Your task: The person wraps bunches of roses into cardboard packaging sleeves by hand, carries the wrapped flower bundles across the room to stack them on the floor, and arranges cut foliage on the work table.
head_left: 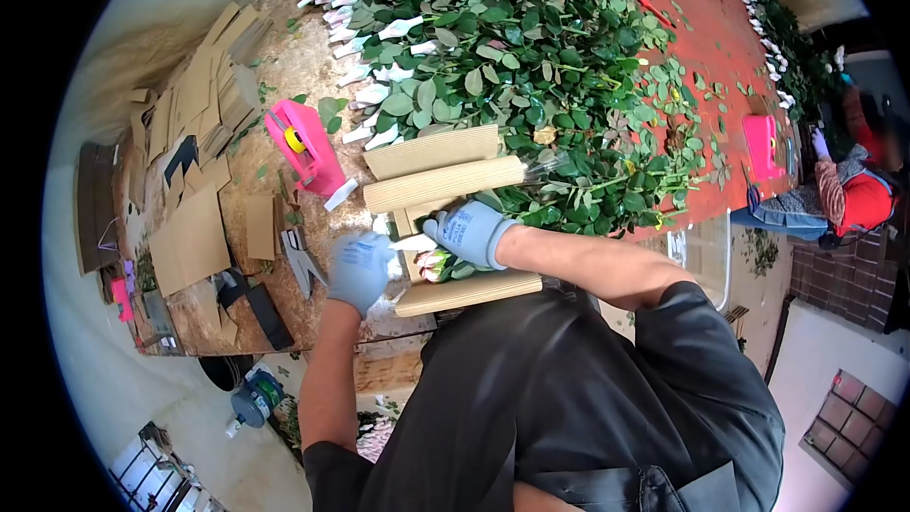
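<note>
My left hand (361, 271), in a grey-blue glove, is at the left end of a cardboard wrap; its fingers are blurred and I cannot make out what they hold. Close by on the right, my right hand (470, 233), gloved alike, has its fingers closed at a white-sleeved bud (413, 243) that points toward my left hand. Below it, pink-and-white rose heads (434, 265) with green leaves lie on the cardboard. A corrugated flap (469, 293) borders them on my side. Beyond my hands are a rolled corrugated piece (444, 183) and another strip (431, 152).
Many leafy stems with white-sleeved buds (401, 28) cover the far table. A pink tape dispenser (308, 150), a stapler-like tool (302, 263) and cardboard sheets (191, 239) lie left. Another pink dispenser (761, 146) and a person in red (864, 202) are at the right.
</note>
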`<state>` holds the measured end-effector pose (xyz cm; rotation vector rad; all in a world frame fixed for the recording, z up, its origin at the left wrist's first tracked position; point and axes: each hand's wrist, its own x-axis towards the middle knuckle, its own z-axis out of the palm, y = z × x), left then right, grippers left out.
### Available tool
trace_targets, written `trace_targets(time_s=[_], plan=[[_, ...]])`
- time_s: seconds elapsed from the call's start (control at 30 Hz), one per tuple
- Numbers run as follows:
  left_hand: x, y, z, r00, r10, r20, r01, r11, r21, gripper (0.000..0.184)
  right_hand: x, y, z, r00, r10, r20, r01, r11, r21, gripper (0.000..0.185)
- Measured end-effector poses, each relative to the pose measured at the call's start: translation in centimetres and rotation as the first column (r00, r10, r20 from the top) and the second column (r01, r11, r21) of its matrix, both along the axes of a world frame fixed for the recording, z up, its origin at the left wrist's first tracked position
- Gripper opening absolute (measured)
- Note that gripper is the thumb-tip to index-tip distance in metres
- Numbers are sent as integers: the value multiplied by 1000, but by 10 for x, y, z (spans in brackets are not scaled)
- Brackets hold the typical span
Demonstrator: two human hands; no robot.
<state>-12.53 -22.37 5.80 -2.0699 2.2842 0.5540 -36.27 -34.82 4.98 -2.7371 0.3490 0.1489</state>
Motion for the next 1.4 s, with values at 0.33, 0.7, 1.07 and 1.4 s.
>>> trace_targets(time_s=[0.33,0.7,1.07,1.4], plan=[[-68,8,100,956,-174,-238,219,959,178,80,6,7,13,987,0,-158,6,999,36,24],[-82,10,58,971,-77,-226,139,952,272,80,-44,-7,45,979,-203,-22,204,974,102,40],[-84,14,58,967,28,-253,59,942,330,76,-127,-96,91,877,-387,-284,480,698,532,38],[-84,17,51,960,83,-266,14,938,345,77,-49,-233,-2,717,-696,-41,655,693,-302,22]])
